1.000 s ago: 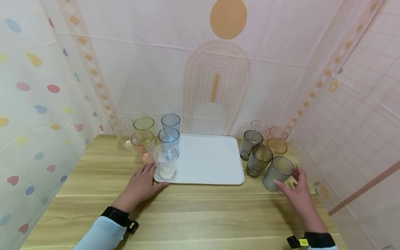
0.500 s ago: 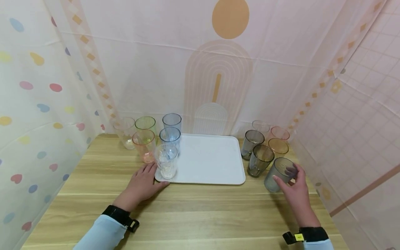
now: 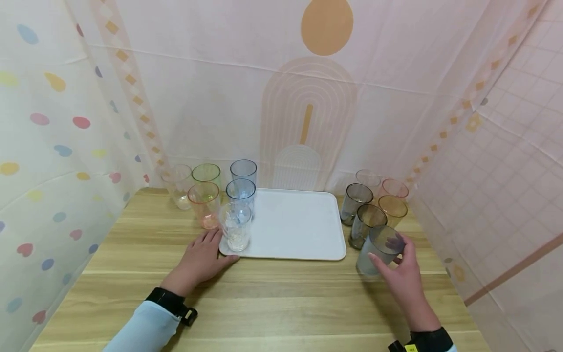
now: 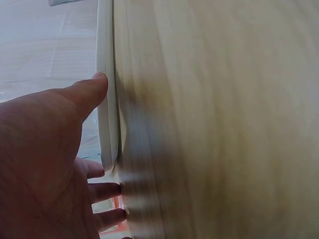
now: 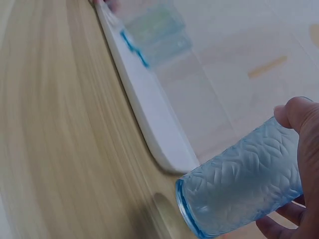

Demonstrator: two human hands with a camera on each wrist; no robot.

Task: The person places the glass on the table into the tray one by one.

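Note:
My right hand (image 3: 393,255) grips a frosted grey-blue cup (image 3: 375,250), lifted off the wooden table (image 3: 281,303) and tilted, just right of the white tray's (image 3: 303,230) front right corner. In the right wrist view the textured cup (image 5: 239,189) hangs over the table beside the tray (image 5: 149,124), with my thumb on its upper side. My left hand (image 3: 214,248) lies flat on the table at the tray's front left corner. Its thumb touches the tray edge (image 4: 107,99). A clear cup (image 3: 236,230) and a blue cup (image 3: 240,194) stand on the tray's left side.
Left of the tray stand an orange cup (image 3: 203,205), a green cup (image 3: 205,176) and a clear cup (image 3: 177,186); another blue cup (image 3: 243,171) stands behind. Several grey, amber and pink cups (image 3: 367,222) cluster at the right. Fabric walls close in three sides.
My right hand closed round the frosted cup, lifted it and carried it left toward the tray's front right corner. The left hand stayed where it was.

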